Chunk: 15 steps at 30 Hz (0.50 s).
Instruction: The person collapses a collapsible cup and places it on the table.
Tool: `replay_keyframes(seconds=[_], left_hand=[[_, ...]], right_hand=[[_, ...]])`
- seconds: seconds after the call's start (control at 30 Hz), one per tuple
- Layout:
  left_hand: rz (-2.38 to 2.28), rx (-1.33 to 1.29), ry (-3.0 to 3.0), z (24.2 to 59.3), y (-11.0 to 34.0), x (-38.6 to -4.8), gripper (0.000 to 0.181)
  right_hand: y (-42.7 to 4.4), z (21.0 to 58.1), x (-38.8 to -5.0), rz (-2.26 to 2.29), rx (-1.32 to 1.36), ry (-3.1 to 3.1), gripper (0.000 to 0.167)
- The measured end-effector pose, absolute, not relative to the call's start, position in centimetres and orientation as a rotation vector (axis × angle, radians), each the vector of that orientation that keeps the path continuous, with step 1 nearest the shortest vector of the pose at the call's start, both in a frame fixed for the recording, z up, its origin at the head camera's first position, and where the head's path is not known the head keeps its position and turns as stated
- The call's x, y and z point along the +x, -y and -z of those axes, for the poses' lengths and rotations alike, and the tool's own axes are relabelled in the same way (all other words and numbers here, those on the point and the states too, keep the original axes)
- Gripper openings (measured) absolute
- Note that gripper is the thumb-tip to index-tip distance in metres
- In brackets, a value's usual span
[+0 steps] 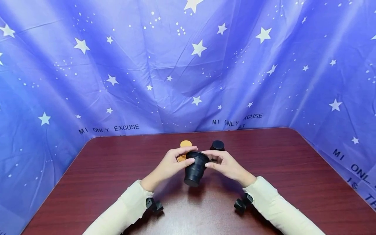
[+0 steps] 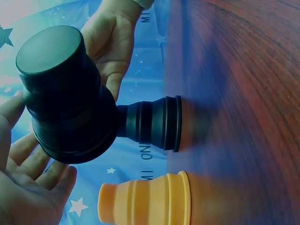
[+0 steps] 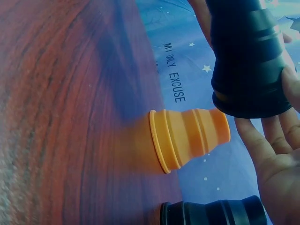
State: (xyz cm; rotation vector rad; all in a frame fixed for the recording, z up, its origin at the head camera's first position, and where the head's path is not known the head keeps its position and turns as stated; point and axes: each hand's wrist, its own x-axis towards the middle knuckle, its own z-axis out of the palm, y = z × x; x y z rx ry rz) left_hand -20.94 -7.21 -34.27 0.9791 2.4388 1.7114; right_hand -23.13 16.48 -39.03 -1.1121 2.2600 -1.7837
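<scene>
Between my two hands a black collapsible cup is held above the table, tilted with its wide rim away from me and its narrow base toward me. My left hand grips the left side near the rim, thumb on the wall. On the opposite side, my right hand holds the same rim with thumb and fingers. The left wrist view shows the held cup's stepped wall and the left fingers under its rim. In the right wrist view the right thumb lies against the wall.
Behind my left hand an orange stepped cup stands upside down on the reddish-brown table. Another black cup stands upside down behind my right hand. A blue star-printed curtain hangs at the table's back and sides.
</scene>
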Motion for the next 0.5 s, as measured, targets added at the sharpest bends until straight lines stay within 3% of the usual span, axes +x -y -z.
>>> replay_keyframes(seconds=[0.23, 0.5], left_hand=[[-1.767, 0.901, -2.373, 36.9, 7.2, -22.5, 0.039], [-1.807, 0.901, -2.406, 37.6, 7.1, -22.8, 0.030]], right_hand=[[-16.5, 38.9, -23.2, 1.768, -1.094, -2.298, 0.035], [-15.9, 37.4, -22.1, 1.772, -1.026, -2.358, 0.032]])
